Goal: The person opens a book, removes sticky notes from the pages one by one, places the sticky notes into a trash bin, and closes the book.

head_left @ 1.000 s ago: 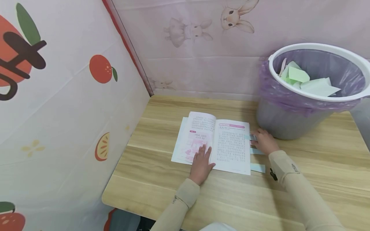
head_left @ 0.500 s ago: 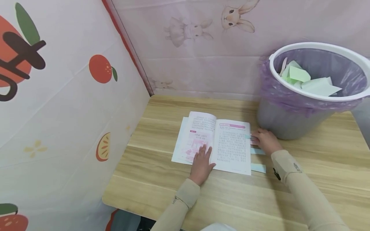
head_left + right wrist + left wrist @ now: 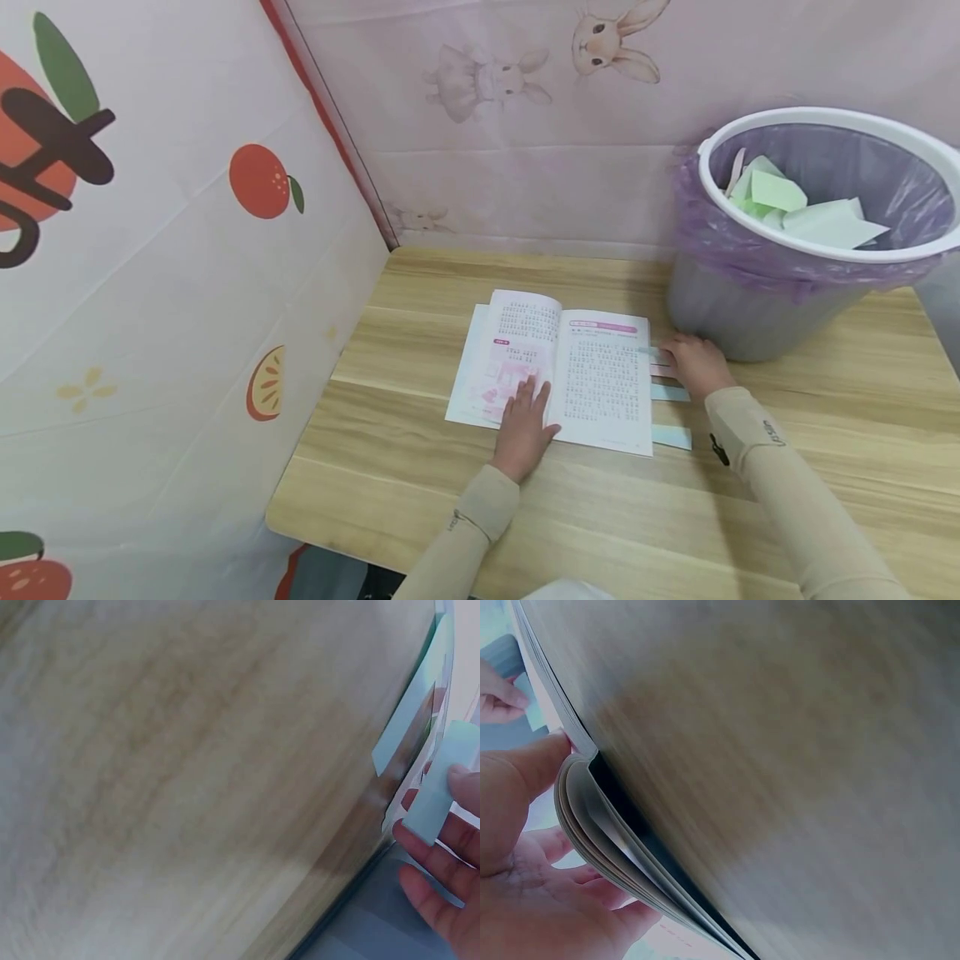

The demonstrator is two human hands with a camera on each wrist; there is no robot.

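Note:
An open booklet [image 3: 600, 392] with printed pages lies on the wooden table. My left hand [image 3: 522, 433] rests on its left page near the fold, fingers spread; in the left wrist view the thumb is by the curved lower spine. At the booklet's right edge, my right hand [image 3: 699, 367] pinches a pale blue-green paper strip [image 3: 439, 795], thumb on top and fingers underneath. The strip's far end overlaps the right page. Below that hand, two more pale blue strips, a middle strip [image 3: 670, 392] and a lower strip [image 3: 672, 436], stick out from under the page.
A grey trash bin [image 3: 720, 312] lined with a purple bag stands on the table, just behind my right hand. Crumpled green and white paper scraps [image 3: 776, 192] lie inside it. Printed fabric walls [image 3: 315, 275] border the table at the left and back.
My right hand has shifted slightly to the right along the booklet's edge, drawing the strip's end closer to the page edge. My left hand has stayed in place.

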